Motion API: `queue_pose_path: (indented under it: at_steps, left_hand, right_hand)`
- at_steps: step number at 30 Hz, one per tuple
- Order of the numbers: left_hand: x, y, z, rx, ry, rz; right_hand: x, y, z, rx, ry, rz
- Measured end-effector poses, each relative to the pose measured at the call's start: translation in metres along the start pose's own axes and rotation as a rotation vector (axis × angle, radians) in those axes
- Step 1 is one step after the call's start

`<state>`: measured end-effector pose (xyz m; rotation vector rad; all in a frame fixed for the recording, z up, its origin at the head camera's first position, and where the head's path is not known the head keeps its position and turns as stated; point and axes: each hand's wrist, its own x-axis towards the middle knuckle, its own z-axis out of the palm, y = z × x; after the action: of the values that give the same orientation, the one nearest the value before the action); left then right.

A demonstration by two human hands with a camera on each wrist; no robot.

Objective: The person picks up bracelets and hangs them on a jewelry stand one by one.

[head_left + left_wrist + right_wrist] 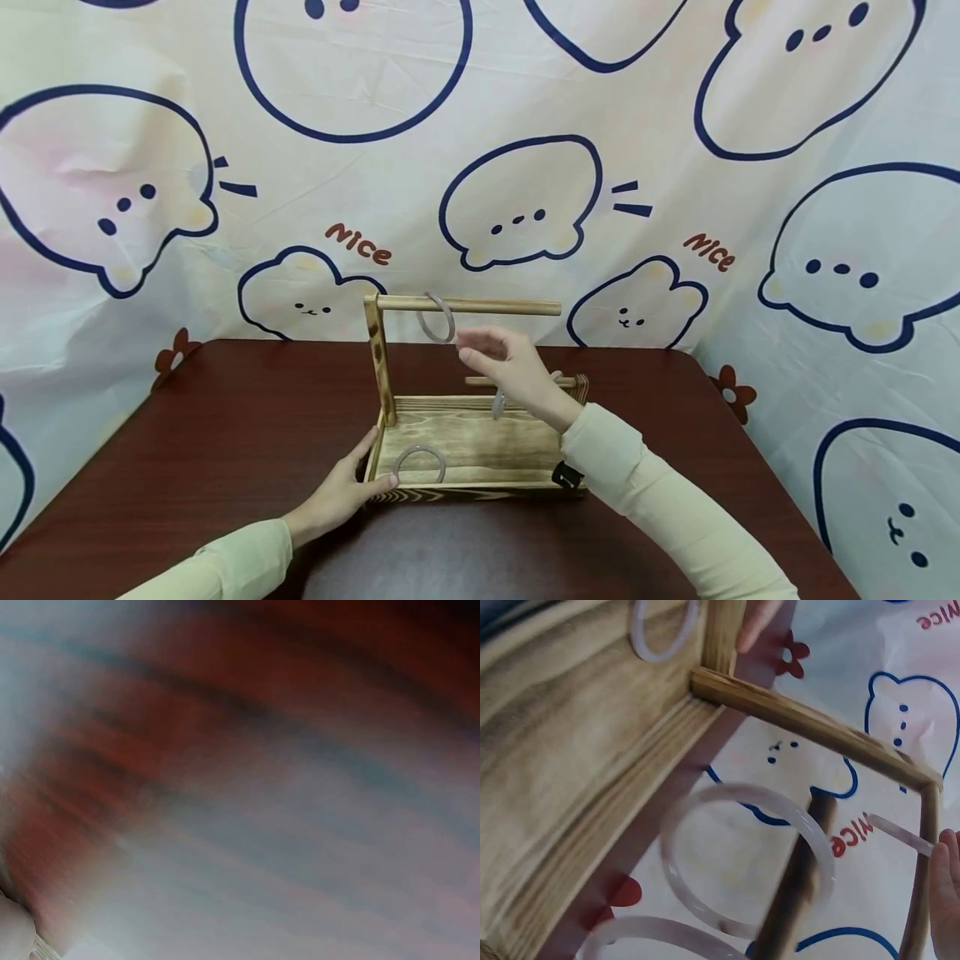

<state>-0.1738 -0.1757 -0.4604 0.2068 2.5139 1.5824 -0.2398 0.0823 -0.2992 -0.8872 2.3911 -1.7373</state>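
Note:
A pale, translucent bangle (437, 318) hangs on the upper bar (495, 307) of a wooden display stand (480, 442). My right hand (517, 375) is just right of this bangle, fingertips right at its edge and thumb apart from the fingers. At the stand's front left corner, my left hand (341, 492) grips the tray, thumb over the front rim and fingers along the side wall. One more bangle (420, 464) lies in the tray near that thumb. Two others, including a near bangle (750, 859), hang on the shorter lower bar (791, 889), partly behind my right forearm in the head view.
The stand rests on a dark red-brown table (247, 433). A white cloth (517, 100) with blue cartoon outlines rises behind and beside the table. A black wrist device (567, 476) sits at the right sleeve. The left wrist view is mostly blurred.

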Motion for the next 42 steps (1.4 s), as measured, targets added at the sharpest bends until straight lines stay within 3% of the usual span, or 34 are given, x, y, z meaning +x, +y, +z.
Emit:
queue_pose_path:
  at_steps: [8, 13, 22, 26, 35, 42]
  left_hand:
    - [0.001, 0.0, 0.0, -0.012, 0.014, 0.013]
    - [0.0, 0.0, 0.0, -0.009, 0.004, 0.002]
    - [0.0, 0.0, -0.001, -0.022, -0.002, -0.004]
    - [0.001, 0.0, -0.002, -0.002, 0.003, 0.004]
    - [0.001, 0.002, -0.001, 0.002, -0.009, -0.013]
    - [0.0, 0.004, -0.001, 0.022, 0.006, -0.021]
  right_hand:
    - [-0.021, 0.006, 0.013, -0.016, -0.101, 0.072]
    - [-0.028, 0.033, 0.026, -0.064, -0.161, 0.068]
    - [-0.035, 0.068, 0.044, -0.321, -0.404, -0.017]
    - [-0.031, 0.082, 0.049, -0.42, -0.498, -0.046]
    - [-0.011, 0.116, 0.069, -0.492, -0.634, -0.159]
    - [0.0, 0.121, 0.079, -0.579, -0.695, -0.124]
